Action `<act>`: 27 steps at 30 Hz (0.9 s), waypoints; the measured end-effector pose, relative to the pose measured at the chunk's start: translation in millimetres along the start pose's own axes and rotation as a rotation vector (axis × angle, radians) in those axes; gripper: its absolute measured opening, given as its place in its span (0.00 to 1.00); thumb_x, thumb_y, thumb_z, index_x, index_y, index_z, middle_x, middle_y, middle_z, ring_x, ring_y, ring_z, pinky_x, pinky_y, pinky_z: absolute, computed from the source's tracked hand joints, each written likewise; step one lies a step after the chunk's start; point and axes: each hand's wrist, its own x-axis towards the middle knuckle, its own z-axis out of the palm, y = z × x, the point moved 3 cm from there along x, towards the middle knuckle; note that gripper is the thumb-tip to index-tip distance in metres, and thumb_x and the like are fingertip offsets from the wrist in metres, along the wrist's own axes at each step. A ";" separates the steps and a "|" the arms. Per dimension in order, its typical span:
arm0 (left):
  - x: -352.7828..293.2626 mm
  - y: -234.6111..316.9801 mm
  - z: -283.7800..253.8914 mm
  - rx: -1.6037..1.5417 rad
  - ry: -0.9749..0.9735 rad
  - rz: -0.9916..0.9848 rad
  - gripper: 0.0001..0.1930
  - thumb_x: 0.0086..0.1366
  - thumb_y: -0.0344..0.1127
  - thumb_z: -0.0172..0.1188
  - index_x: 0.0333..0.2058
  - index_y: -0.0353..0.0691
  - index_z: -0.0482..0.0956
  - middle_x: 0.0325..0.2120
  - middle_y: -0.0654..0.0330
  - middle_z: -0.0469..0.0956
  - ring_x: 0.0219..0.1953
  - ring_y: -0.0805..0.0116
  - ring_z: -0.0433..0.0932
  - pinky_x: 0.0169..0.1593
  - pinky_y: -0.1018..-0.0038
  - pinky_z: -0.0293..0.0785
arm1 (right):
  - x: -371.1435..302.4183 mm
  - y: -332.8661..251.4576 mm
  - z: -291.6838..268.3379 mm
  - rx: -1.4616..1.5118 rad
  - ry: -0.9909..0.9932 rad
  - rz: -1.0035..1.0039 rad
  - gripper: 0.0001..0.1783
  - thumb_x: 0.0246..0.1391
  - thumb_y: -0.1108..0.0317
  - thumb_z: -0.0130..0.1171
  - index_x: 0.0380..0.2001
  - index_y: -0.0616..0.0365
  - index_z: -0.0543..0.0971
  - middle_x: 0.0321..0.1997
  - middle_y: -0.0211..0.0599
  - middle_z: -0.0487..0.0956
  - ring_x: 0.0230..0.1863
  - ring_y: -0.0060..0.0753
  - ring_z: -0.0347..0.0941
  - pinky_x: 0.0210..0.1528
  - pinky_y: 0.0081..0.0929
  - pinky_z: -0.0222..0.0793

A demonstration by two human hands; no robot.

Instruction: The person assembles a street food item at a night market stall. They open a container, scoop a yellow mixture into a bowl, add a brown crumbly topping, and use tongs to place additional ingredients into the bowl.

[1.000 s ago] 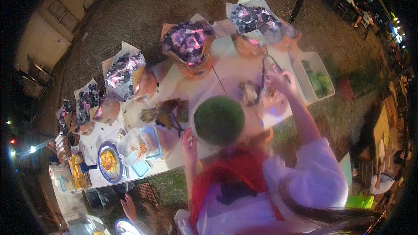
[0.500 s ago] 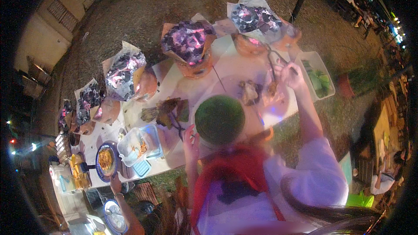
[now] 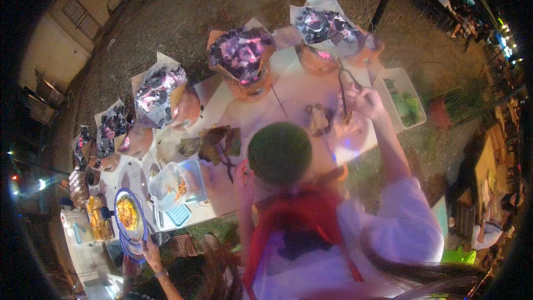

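Note:
My right hand (image 3: 366, 101) is closed around the handle of dark metal tongs (image 3: 342, 86), over the table's right side. The tongs' lower ends point down to a small brownish piece of food (image 3: 346, 123). A round, dark green thing (image 3: 280, 154) fills the space in front of my chest; its kind is unclear. My left hand (image 3: 244, 173) is at its left edge, with fingers blurred and partly hidden. Left of that hand, another pair of dark tongs (image 3: 226, 157) lies by brown, leaf-like pieces (image 3: 214, 138). A pale, crumpled piece (image 3: 319, 118) lies between the green thing and my right hand.
Clay stoves with glowing charcoal (image 3: 242, 50) line the table's far edge. A white tub of green leaves (image 3: 401, 100) sits at the right end. At left are a clear plastic container (image 3: 166, 186) and another person's hand (image 3: 151, 253) holding a blue-rimmed plate of yellow food (image 3: 129, 214).
My right hand has moved slightly down and left with the tongs, which now stand more upright. The other person's hand has shifted the blue-rimmed plate left and tilted it.

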 end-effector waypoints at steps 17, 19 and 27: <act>-4.6 -12.7 -3.7 0.001 0.003 -0.026 0.23 0.59 0.30 0.54 0.55 0.43 0.64 0.55 0.58 0.63 0.56 0.59 0.62 0.57 0.63 0.59 | -6.2 -2.0 5.3 -0.593 0.328 0.026 0.17 0.35 0.67 0.46 0.35 0.49 0.67 0.35 0.28 0.72 0.38 0.32 0.67 0.45 0.43 0.62; -6.2 -14.5 -5.0 0.013 0.013 -0.023 0.23 0.59 0.30 0.53 0.54 0.43 0.64 0.55 0.58 0.63 0.56 0.59 0.62 0.58 0.63 0.59 | -1.9 -16.3 2.7 -0.493 0.309 0.024 0.13 0.37 0.71 0.48 0.32 0.53 0.69 0.25 0.26 0.67 0.32 0.27 0.71 0.33 0.25 0.66; -0.3 -4.2 1.9 0.051 -0.002 0.097 0.20 0.60 0.32 0.53 0.52 0.44 0.67 0.52 0.58 0.65 0.55 0.61 0.64 0.55 0.62 0.60 | 4.9 -9.1 -6.4 -0.742 0.301 -0.005 0.16 0.37 0.71 0.47 0.35 0.56 0.69 0.25 0.25 0.67 0.26 0.23 0.65 0.31 0.19 0.63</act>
